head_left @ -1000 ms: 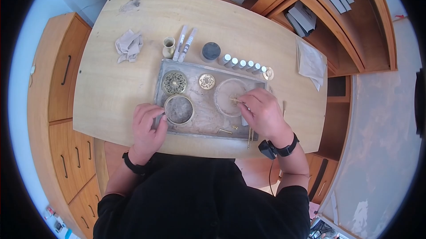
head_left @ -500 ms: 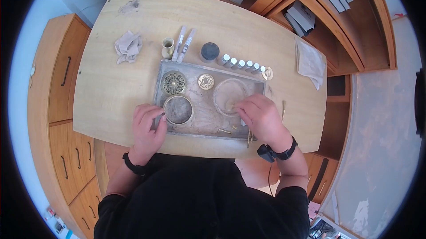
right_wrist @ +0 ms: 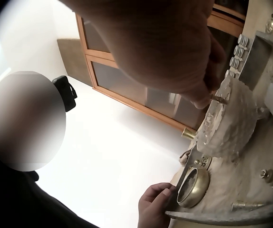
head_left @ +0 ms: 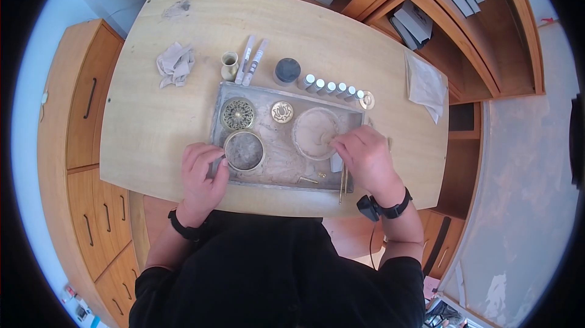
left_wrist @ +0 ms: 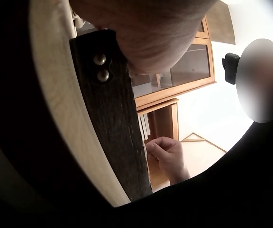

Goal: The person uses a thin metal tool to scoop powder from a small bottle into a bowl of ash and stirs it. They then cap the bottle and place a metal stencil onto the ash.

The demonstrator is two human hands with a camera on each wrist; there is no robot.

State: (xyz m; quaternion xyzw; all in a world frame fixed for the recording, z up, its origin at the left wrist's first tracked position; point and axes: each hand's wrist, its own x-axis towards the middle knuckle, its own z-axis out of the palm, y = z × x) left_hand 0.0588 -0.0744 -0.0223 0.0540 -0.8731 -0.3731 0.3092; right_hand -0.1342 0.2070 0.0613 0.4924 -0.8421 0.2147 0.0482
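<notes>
My right hand (head_left: 368, 154) pinches a small brass tool (right_wrist: 218, 99) at the right rim of a textured glass bowl (right_wrist: 231, 123) of pale powder. The tool's far end is hidden behind the bowl wall. On the left, my left hand (head_left: 204, 172) rests over the grey tray's (head_left: 280, 188) left wall, its fingertips right at the side of a round brass burner (head_left: 263, 156). Grey ash (head_left: 244, 150) fills the burner. Behind it in the tray lie a pierced brass lid (head_left: 237, 113) and a round brass stencil (head_left: 282, 112).
Slim brass tools (head_left: 342, 185) lean over the tray's front right edge. Beyond the tray stand a brass vase (head_left: 229, 67), two labelled tubes (head_left: 255, 63), a dark round jar (head_left: 287, 70) and several small silver-capped bottles (head_left: 320, 86). A crumpled cloth (head_left: 175, 65) lies at the left.
My right hand moved the brass tool down into the powder near the bowl's front, then shifted right to the rim. My left hand stayed in place by the burner.
</notes>
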